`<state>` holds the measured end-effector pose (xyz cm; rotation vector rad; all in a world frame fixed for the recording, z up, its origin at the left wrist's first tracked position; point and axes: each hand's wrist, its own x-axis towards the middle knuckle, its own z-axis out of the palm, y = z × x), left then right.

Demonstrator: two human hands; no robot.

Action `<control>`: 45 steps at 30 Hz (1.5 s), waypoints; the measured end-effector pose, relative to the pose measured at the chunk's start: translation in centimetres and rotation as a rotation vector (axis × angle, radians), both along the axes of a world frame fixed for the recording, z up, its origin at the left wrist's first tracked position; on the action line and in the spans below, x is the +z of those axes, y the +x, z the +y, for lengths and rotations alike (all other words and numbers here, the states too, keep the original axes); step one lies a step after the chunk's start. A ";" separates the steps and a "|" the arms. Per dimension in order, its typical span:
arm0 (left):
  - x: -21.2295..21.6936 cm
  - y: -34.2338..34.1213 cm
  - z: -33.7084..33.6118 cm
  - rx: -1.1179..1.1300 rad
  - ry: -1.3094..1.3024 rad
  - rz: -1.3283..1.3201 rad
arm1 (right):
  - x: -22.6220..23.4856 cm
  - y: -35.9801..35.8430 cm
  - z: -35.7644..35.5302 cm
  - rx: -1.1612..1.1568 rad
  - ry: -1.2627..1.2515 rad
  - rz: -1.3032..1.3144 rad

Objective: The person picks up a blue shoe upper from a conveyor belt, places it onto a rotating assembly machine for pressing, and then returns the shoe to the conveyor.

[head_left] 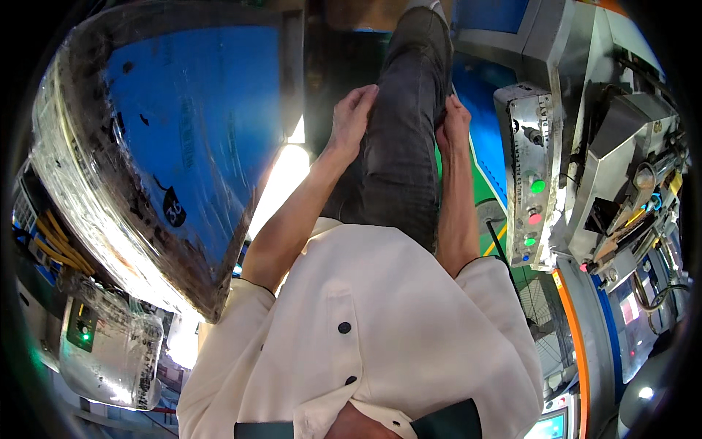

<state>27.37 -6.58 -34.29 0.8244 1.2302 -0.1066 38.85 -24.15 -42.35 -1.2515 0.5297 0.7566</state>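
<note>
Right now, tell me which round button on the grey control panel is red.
The middle large button on the control panel, right of the right hand. The buttons above and below it are green.

A single view is given, taken from a wide fisheye camera worn on the person's head and aimed steeply downward. The white jacket (380,322) fills the lower centre at very close range. A raised trouser leg (402,139) runs to the upper centre. A control panel (530,175) is seen at right, bent by the lens toward the rim.
</note>
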 end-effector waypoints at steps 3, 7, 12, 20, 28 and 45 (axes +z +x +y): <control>-0.8 -0.5 -0.2 -0.121 -0.003 -0.062 | -3.0 1.9 0.9 0.126 -0.456 -0.067; -0.5 -0.7 -0.2 -0.143 0.012 -0.060 | -4.9 2.8 2.7 0.313 -0.493 -0.055; -1.7 -0.5 -1.0 0.096 0.081 -0.145 | -0.4 0.9 3.2 0.108 -0.145 0.038; -0.5 -0.4 0.2 -0.088 -0.011 -0.046 | -3.0 1.0 -0.1 0.006 -0.120 -0.022; -2.1 -0.5 -0.9 0.048 0.093 -0.134 | -0.3 1.3 4.2 0.138 -0.299 0.053; -1.2 -1.2 -1.3 0.034 0.081 -0.110 | -1.1 0.1 2.2 0.048 -0.022 0.120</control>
